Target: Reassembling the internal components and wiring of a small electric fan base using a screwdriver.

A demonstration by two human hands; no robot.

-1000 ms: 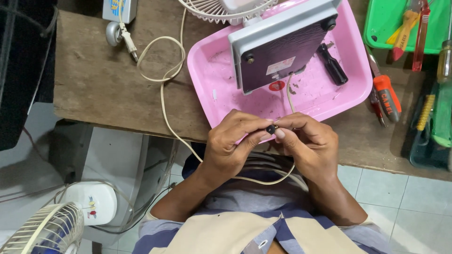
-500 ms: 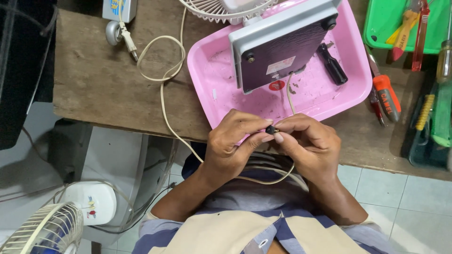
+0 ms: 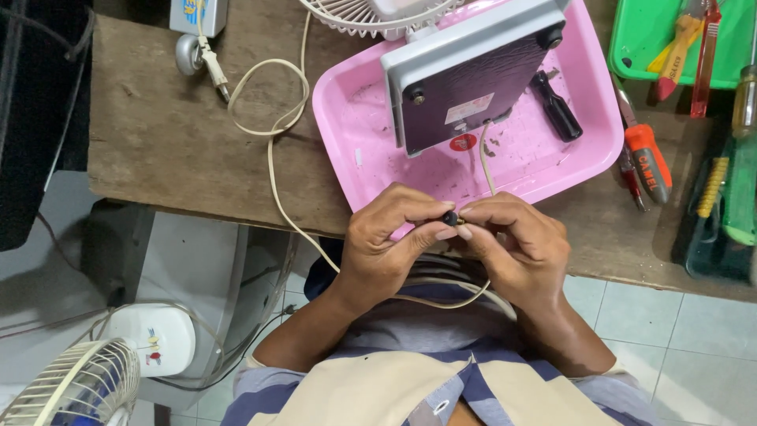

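My left hand [image 3: 390, 248] and my right hand [image 3: 516, 244] meet at the near edge of the wooden table [image 3: 181, 150], fingertips touching. Between them they pinch a small black round part [image 3: 449, 217] at the end of a cream cord [image 3: 272, 170]. Just beyond the hands lies a pink tray [image 3: 367, 138]. A grey fan base [image 3: 473, 75] rests tilted in the tray, underside up, with a thin cream wire [image 3: 485, 154] running from it down to my fingers. A black-handled tool [image 3: 557, 106] lies in the tray beside the base.
A white fan grille [image 3: 355, 16] pokes in at the top. Orange-handled pliers [image 3: 646, 158] and a green tray [image 3: 654, 39] of tools lie on the right. The cord's plug [image 3: 211, 59] rests top left. On the floor stand a white fan base [image 3: 154, 339] and grille [image 3: 75, 390].
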